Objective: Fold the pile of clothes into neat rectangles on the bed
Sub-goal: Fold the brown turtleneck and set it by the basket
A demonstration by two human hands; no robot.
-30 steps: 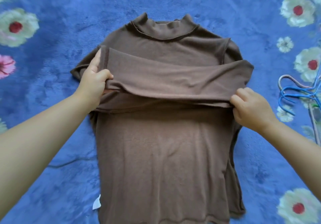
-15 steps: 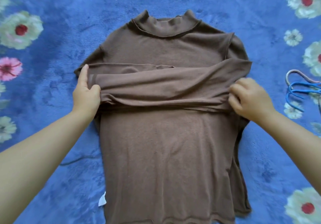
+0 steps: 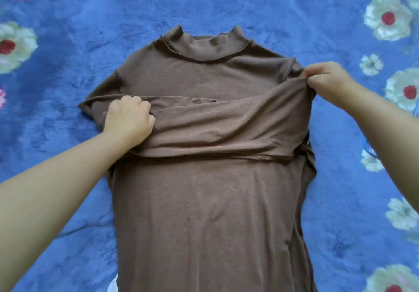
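Observation:
A brown long-sleeved top (image 3: 210, 212) with a high collar lies flat on the blue flowered bed cover (image 3: 238, 3), collar away from me. Both sleeves are folded across the chest, one over the other. My left hand (image 3: 129, 119) rests curled on the cuff end of the upper sleeve (image 3: 226, 130) near the top's left edge. My right hand (image 3: 326, 80) pinches the fold of that sleeve at the right shoulder and lifts it slightly.
A white tag or cloth scrap (image 3: 113, 286) peeks out beside the hem at the bottom left. A bit of blue hanger (image 3: 368, 150) shows behind my right forearm. Blanket lies open on all sides.
My right hand has moved up from the sleeve's lower right edge to the right shoulder. My left hand has slid inward onto the cuff. The view has shifted down.

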